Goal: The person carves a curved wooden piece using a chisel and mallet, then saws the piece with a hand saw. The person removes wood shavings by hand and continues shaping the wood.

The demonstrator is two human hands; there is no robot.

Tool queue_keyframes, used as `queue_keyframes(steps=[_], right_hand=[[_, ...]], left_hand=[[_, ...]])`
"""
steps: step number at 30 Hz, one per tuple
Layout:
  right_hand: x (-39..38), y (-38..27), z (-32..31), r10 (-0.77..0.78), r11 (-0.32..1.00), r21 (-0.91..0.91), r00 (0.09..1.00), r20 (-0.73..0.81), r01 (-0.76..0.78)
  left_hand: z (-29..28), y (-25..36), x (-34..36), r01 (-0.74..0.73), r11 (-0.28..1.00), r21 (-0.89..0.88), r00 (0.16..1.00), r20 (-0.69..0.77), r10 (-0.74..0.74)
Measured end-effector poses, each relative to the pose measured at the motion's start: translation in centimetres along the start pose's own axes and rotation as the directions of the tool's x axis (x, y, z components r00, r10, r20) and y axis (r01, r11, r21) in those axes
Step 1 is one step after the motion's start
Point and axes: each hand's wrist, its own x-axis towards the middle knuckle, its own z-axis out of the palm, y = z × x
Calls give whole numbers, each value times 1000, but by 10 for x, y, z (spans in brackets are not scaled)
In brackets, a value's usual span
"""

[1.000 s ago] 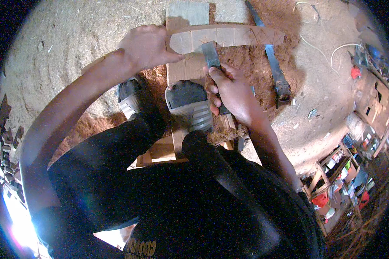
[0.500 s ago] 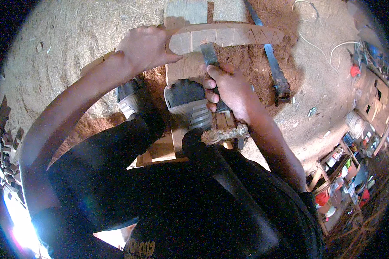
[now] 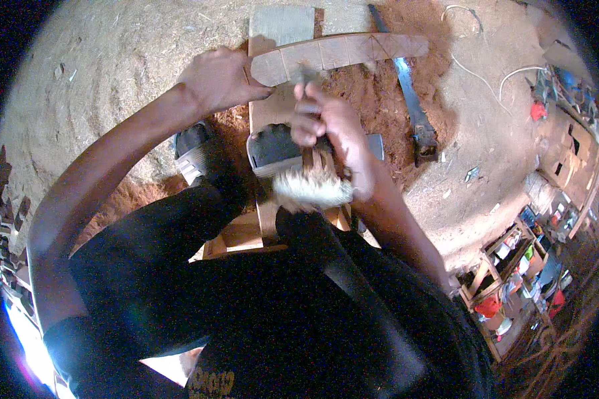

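Note:
My left hand is closed round the left end of a curved, flat wooden piece with lines drawn across it. That piece lies crosswise over a plank. In my right hand is a chisel, slanted, its narrow metal blade pointing up at the curved piece's lower edge. The handle's pale, frayed end faces me and is smeared by motion. Whether the blade tip touches the wood I cannot tell.
My dark-clad foot in a striped sandal rests on the plank. A long flat metal tool lies on reddish sawdust at the right. Further right are a pale cord and a wooden crate of mixed items.
My right hand and the chisel have shifted left, and the frayed handle end has swung left and up. The view has moved slightly. My left hand keeps its hold on the curved piece.

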Motion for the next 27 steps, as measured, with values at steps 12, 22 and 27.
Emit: queue_keyframes(steps=[12, 22, 27], right_hand=[[-35, -55, -55, -515, 733, -582, 846, -136, 353], [-11, -17, -41, -534, -68, -985, 829, 168, 156], [-16, -26, -18, -557, -416, -907, 770, 310, 64]], left_hand=[[23, -25, 11, -57, 996, -68, 998, 28, 59], [12, -26, 13, -11, 992, -123, 996, 89, 22], [10, -24, 13, 31, 986, -166, 989, 150, -6]])
